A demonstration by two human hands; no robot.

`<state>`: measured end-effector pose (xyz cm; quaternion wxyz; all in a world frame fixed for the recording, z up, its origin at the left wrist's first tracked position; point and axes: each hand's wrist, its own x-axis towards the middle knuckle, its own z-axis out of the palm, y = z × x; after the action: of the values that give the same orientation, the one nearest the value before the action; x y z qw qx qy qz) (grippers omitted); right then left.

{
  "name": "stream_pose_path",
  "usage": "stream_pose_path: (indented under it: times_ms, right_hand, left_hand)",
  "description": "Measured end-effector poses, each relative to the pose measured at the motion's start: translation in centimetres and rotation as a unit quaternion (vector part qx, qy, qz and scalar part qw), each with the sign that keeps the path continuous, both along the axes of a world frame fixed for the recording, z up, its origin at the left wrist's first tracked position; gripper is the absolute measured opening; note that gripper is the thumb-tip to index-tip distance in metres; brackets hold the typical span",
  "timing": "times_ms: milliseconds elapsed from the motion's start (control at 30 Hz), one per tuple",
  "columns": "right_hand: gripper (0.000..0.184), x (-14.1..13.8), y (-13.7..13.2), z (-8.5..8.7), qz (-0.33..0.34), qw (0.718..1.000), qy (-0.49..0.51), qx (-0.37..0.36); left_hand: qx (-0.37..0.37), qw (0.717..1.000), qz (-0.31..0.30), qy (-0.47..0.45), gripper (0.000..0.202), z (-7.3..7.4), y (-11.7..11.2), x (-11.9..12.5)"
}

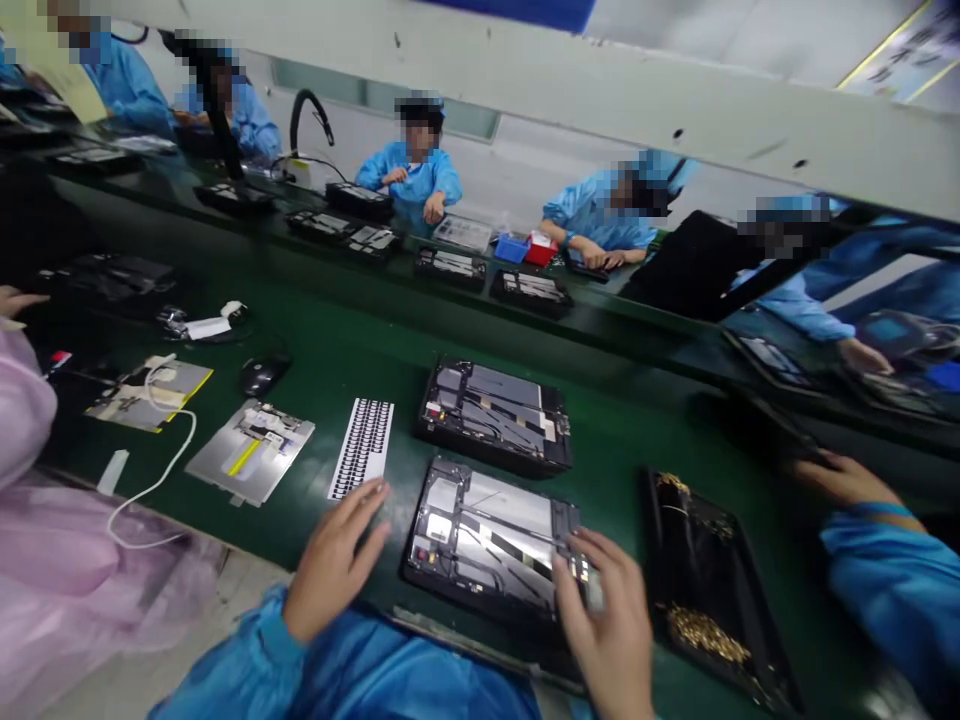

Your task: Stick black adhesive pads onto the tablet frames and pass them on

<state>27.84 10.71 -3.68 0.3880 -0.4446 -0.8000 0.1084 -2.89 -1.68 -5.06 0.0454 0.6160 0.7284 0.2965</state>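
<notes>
One black rectangular device with silver innards (510, 495) lies on the green bench (337, 345), my spread right hand (611, 605) at its right end, my left hand (334, 560), thumb apart, by the white, black-printed sheet (362, 450). I judge it's being positioned; next calls for steady handling.

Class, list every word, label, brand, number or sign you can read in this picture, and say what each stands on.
No text can be read with certainty.
Sign at top right: dark marks, blurred and cut off.
White sheet on the bench: rows of black marks, too small.
White patch on the device at the right hand: nothing legible.
</notes>
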Motion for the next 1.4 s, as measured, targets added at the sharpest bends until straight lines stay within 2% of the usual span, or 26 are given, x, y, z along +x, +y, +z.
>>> stream_pose_path:
  times_ms: [33, 100, 167, 267, 333, 500, 633, 700, 767, 833, 900, 967, 1033, 1133, 1200, 1267, 1333, 1400]
  right_hand:
    - [0.019, -2.3, 0.3, 1.0, 0.082, 0.997, 0.005, -0.013]
    - [0.012, -7.7, 1.1, 2.4, 0.235, 0.971, -0.027, -0.047]
    - [0.010, -13.3, 2.2, 2.8, 0.308, 0.945, -0.098, -0.051]
    - [0.012, -20.1, 4.3, 2.3, 0.325, 0.910, -0.250, -0.059]
    - [0.014, -22.8, 5.4, 1.7, 0.324, 0.894, -0.301, -0.066]
    - [0.015, -25.4, 6.2, 0.7, 0.335, 0.876, -0.338, -0.082]
    - [0.012, -26.5, 6.3, 0.7, 0.339, 0.872, -0.334, -0.116]
    - [0.010, -26.0, 6.6, 1.5, 0.337, 0.875, -0.318, -0.139]
    - [0.010, -23.9, 6.8, 2.9, 0.331, 0.890, -0.265, -0.166]
    - [0.011, -20.2, 6.6, 4.7, 0.327, 0.916, -0.139, -0.187]
    - [0.012, -15.4, 5.5, 6.2, 0.316, 0.930, -0.001, -0.190]
    - [0.011, -10.5, 3.5, 6.7, 0.294, 0.936, 0.039, -0.190]
    - [0.011, -6.4, 1.0, 5.8, 0.263, 0.943, 0.013, -0.203]
    - [0.012, -2.7, -2.6, 3.1, 0.206, 0.956, -0.039, -0.203]
    - [0.013, -1.9, -4.4, 1.6, 0.170, 0.968, -0.066, -0.172]
    - [0.015, -2.1, -5.2, 0.7, 0.149, 0.976, -0.085, -0.135]
    - [0.016, -2.7, -5.3, 0.3, 0.147, 0.978, -0.101, -0.107]
    - [0.016, -3.2, -4.8, 0.1, 0.154, 0.977, -0.118, -0.086]
  left_hand:
    - [0.003, 1.000, -0.002, 0.029, 0.051, 0.0, 0.7, -1.3]
    - [-0.011, 0.994, 0.008, 0.104, 0.053, -0.5, 2.4, -3.6]
    - [-0.026, 0.988, 0.014, 0.149, 0.057, -1.5, 3.8, -5.1]
    - [-0.033, 0.987, 0.016, 0.157, 0.058, -2.7, 4.5, -5.6]
    - [-0.035, 0.987, 0.018, 0.158, 0.059, -3.1, 4.3, -5.4]
    - [-0.041, 0.987, 0.022, 0.153, 0.059, -2.8, 4.0, -5.1]
    - [-0.052, 0.988, 0.022, 0.146, 0.058, -2.9, 4.2, -5.1]
    - [-0.060, 0.988, 0.022, 0.141, 0.059, -2.9, 4.4, -5.1]
    - [-0.068, 0.988, 0.020, 0.134, 0.060, -2.8, 4.7, -5.2]
    - [-0.067, 0.990, 0.011, 0.121, 0.060, -2.5, 4.9, -5.3]
    - [-0.050, 0.993, 0.006, 0.104, 0.059, -2.1, 5.0, -5.4]
    - [-0.010, 0.996, 0.007, 0.084, 0.054, -1.4, 4.6, -5.0]
    - [0.052, 0.997, -0.005, 0.052, 0.045, -0.6, 4.0, -3.8]
    - [0.109, 0.990, -0.088, -0.008, 0.030, 0.3, 2.9, -0.1]
    - [0.110, 0.981, -0.154, -0.032, 0.023, 0.5, 2.6, 3.1]
    - [0.106, 0.975, -0.191, -0.037, 0.017, 0.3, 2.7, 5.9]
    - [0.106, 0.973, -0.201, -0.033, 0.012, -0.2, 3.0, 7.7]
    - [0.102, 0.974, -0.202, -0.031, 0.011, -0.8, 3.4, 8.3]
